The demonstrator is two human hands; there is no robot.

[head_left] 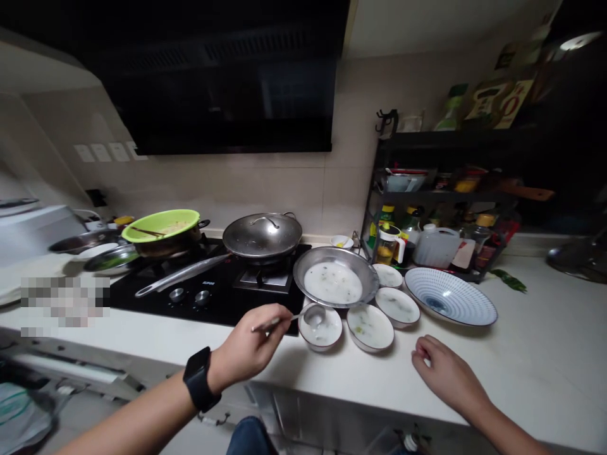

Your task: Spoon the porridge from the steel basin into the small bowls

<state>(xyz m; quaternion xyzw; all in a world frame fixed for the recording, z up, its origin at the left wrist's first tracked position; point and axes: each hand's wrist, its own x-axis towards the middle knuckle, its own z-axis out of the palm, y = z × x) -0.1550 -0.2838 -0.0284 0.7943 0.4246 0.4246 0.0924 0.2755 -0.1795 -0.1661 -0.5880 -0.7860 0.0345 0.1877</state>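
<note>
- Your left hand [263, 335] is closed around the metal ladle [314, 316]; the fist conceals the middle of its handle.
- The ladle's scoop sits over the nearest white bowl [326, 346], covering part of the pale liquid; whether it touches the liquid cannot be determined.
- Your right hand [441, 371], well apart from the left, is curled into a loose fist near the patterned dish [469, 304]. Its palm side is hidden; you may or may not be touching the counter [545, 354].
- Behind the nearest bowl stands the metal basin [371, 277], also containing pale liquid, its green bits too blurred to identify.
- Three further bowls run along the basin's right side; the basin and its neighbours partly screen the rearmost [401, 276].
- The domed lid [262, 237] conceals the interior of the pan beneath.
- At far left, pixelation obscures part of the worktop.
- Labels on the dim rack [427, 196] are mostly illegible.
- Your forearms leave frame at the bottom.
</note>
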